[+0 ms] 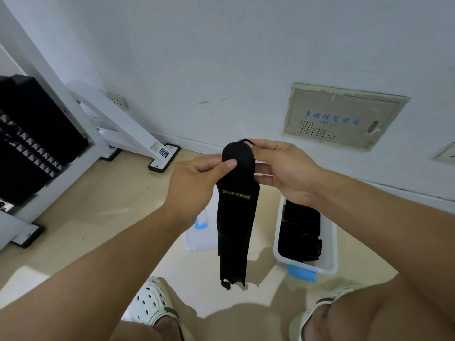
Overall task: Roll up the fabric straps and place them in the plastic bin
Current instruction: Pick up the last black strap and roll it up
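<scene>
Between both hands hangs a black fabric strap (236,217), long axis vertical, free end pointing down at the floor. Left hand (194,185) and right hand (283,168) pinch its rolled top. Below the grip, to the right, sits the plastic bin (330,242).

Both hands, left (197,178) and right (283,166), pinch a black strap (237,205) at its top; the plastic bin (331,254) sits at four o'clock.
</scene>
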{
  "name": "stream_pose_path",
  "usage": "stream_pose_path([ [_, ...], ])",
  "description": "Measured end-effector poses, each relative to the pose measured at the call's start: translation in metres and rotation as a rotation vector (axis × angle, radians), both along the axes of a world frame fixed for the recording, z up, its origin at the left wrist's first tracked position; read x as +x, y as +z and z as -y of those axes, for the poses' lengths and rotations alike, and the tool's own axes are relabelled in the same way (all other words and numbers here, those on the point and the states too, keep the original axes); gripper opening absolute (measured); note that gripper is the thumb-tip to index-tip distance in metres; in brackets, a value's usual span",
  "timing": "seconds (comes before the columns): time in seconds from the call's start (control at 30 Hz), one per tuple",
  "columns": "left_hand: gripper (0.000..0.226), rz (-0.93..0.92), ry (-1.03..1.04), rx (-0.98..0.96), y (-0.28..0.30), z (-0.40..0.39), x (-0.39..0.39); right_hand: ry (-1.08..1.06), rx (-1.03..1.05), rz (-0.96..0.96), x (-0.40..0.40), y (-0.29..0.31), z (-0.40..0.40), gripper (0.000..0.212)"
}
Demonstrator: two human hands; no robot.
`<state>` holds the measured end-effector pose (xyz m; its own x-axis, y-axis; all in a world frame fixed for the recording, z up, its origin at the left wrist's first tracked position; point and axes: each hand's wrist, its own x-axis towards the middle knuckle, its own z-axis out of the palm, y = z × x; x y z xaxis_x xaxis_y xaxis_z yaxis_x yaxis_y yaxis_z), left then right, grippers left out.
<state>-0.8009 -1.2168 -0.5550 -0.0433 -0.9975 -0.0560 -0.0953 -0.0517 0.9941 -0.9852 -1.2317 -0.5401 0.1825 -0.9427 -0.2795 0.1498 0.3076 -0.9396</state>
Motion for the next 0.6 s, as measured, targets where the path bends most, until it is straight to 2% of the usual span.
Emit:
stream_pose_path([
  [0.2, 0.016, -0.035, 0.036, 0.016, 0.003, -0.003, -0.002, 0.026, 0.012, 0.012, -0.001, 0.001, -0.002, 0.02],
  [0.3, 0.014, -0.077, 0.065, 0.007, 0.003, -0.005, -0.005, 0.035, 0.003, 0.009, -0.001, 0.004, -0.003, 0.033],
  [0.47, 0.018, -0.146, 0.048, 0.048, 0.004, -0.004, -0.004, -0.009, -0.187, -0.11, 0.002, 0.004, -0.009, 0.035],
  [0.6, 0.016, -0.184, 0.043, 0.082, 0.003, -0.004, -0.006, -0.069, -0.237, -0.141, 0.006, 0.001, -0.011, 0.029],
])
